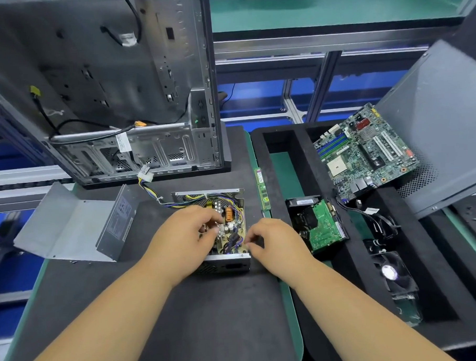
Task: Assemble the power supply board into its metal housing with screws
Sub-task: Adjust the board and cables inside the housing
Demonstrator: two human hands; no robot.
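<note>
The left hand (190, 237) is gripping the stiff, fragile power supply board (231, 229) while the right hand (267, 242) is pinching the rigid metal housing (229, 264) rim, likely the safest hold.

Bright, even overhead light falls on the scene with only faint, soft shadows. A white glare spot sits on the fan (389, 272). Wide-angle distortion bends the edges, and the corners look smeared.

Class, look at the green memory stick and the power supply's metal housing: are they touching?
Apart. The head view shows the memory stick lying to the right of the metal housing, with a strip of dark mat plainly visible between them.
</note>
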